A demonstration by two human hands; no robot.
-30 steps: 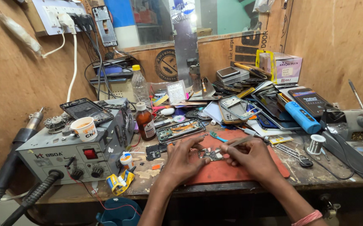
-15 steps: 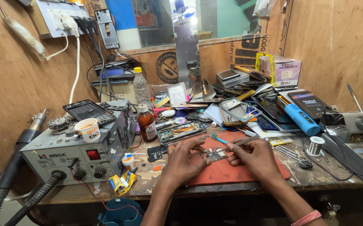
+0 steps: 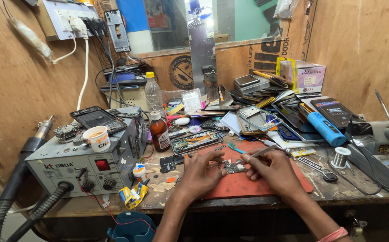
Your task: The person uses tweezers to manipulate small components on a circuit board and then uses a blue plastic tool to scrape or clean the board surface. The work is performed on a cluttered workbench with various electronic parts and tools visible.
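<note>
Sitting on the red work mat [image 3: 248, 183], near the front edge of the surface [image 3: 338, 190], is a small circuit board [image 3: 234, 167], right between both hands. Left hand [image 3: 201, 172] has its fingers [image 3: 216, 157] curled and pressed on the board's left edge, pinning it flat. Right hand [image 3: 273, 168] pinches a pair of metal tweezers [image 3: 259, 153]; tips point left and down at the board, touching or just above it, cannot tell which.

Just behind the mat: an opened phone frame [image 3: 196, 141] lying flat, a brown glass bottle [image 3: 160, 132] upright beside it. Further back, a clear plastic bottle with a yellow cap [image 3: 152, 93].

Left of the hands: grey hot-air rework station [image 3: 84, 157] with 1 red switch and 2 black knobs, hose running off the front. On top of it, a paper cup [image 3: 97, 138] and a dismantled phone [image 3: 98, 118]. Yellow tape rolls [image 3: 130, 196] sit at its base.

Right of the mat: solder wire spool [image 3: 340, 157], blue cylindrical tool [image 3: 325, 128], black phone [image 3: 336, 112] face up. Pile of phone parts and back covers [image 3: 257, 117] behind. Power strip [image 3: 69, 18] on the wooden wall, several plugs in.
</note>
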